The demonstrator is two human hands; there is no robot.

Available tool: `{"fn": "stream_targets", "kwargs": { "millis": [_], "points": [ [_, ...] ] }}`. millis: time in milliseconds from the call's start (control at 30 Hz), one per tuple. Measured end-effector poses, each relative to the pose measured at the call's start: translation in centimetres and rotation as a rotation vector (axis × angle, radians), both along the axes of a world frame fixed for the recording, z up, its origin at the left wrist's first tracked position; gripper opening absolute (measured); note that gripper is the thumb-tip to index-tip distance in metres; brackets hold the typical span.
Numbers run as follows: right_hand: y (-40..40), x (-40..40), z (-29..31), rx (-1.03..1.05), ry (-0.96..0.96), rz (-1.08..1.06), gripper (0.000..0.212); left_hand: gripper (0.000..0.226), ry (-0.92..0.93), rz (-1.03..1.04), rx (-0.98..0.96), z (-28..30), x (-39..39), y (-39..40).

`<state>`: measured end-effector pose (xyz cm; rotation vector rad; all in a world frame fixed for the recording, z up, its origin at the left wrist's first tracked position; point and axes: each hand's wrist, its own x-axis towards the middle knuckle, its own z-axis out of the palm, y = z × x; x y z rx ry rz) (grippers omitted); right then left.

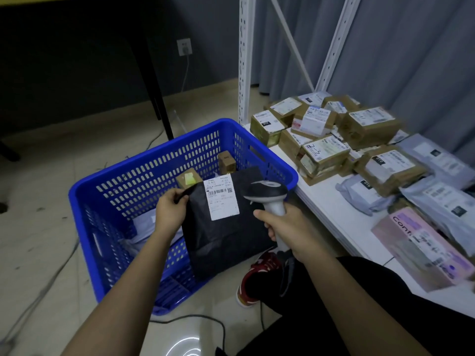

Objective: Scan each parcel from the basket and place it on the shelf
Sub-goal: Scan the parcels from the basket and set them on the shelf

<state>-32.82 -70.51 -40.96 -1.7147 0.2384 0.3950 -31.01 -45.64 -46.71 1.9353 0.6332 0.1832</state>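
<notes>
Low white shelf [331,214] at right, its rear and middle crowded with taped brown boxes [370,127] and grey mailers [442,201]; front edge bare. Blue basket [84,191] on tiled floor [38,227] beside the shelf's left edge, a few parcels left inside. Grey curtain and dark wall behind. Black parcel [226,235] held up over the basket, label [222,196] facing up. Left hand [171,210] fingers pinch its top corner. Right hand [288,229] fingers clenched round the scanner [267,196], head just beside the label. Scan step in hand, probably; next, swing the parcel onto bare shelf.
</notes>
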Motion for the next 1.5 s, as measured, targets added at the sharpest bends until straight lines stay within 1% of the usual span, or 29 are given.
{"fn": "stream_targets", "kwargs": {
  "millis": [133, 300, 500, 600, 700, 800, 900, 1033, 1200, 1333, 1500],
  "points": [
    [0.5, -0.4, 0.5, 0.004, 0.037, 0.039, 0.018, 0.009, -0.005, 0.020, -0.018, 0.3, -0.1, -0.2],
    [0.7, -0.5, 0.5, -0.027, 0.063, 0.019, 0.019, 0.011, -0.014, 0.021, -0.060, 0.6, -0.3, -0.3],
    [0.3, -0.2, 0.6, -0.004, 0.069, -0.007, 0.019, 0.011, 0.000, 0.024, -0.048, 1.3, -0.5, -0.7],
    [-0.2, 0.0, 0.8, -0.013, 0.043, -0.007, 0.018, 0.011, -0.002, 0.003, -0.009, 2.0, -0.8, -1.0],
    [-1.2, 0.8, 1.0, 0.000, -0.036, -0.075, 0.017, 0.012, -0.075, -0.054, 0.053, 3.5, -1.3, -1.9],
    [-2.8, 2.1, 1.9, -0.016, -0.129, -0.173, 0.019, 0.016, -0.199, -0.109, 0.120, 6.3, -1.4, -3.4],
    [-5.2, 3.0, 3.5, -0.019, -0.194, -0.255, 0.019, 0.019, -0.283, -0.202, 0.197, 9.3, -0.4, -5.7],
    [-10.1, 3.1, 6.0, -0.038, -0.309, -0.392, 0.020, 0.020, -0.400, -0.331, 0.270, 13.2, 1.6, -10.4],
    [-18.5, 0.7, 9.7, -0.105, -0.481, -0.596, 0.023, 0.022, -0.575, -0.503, 0.334, 17.5, 3.7, -19.2],
    [-26.4, -3.4, 11.4, -0.142, -0.520, -0.768, 0.024, 0.025, -0.684, -0.658, 0.325, 19.9, 3.9, -28.1],
    [-34.8, -11.3, 11.2, -0.107, -0.502, -1.020, 0.018, 0.019, -0.781, -0.842, 0.225, 21.8, 2.2, -40.0]
  ]
}}
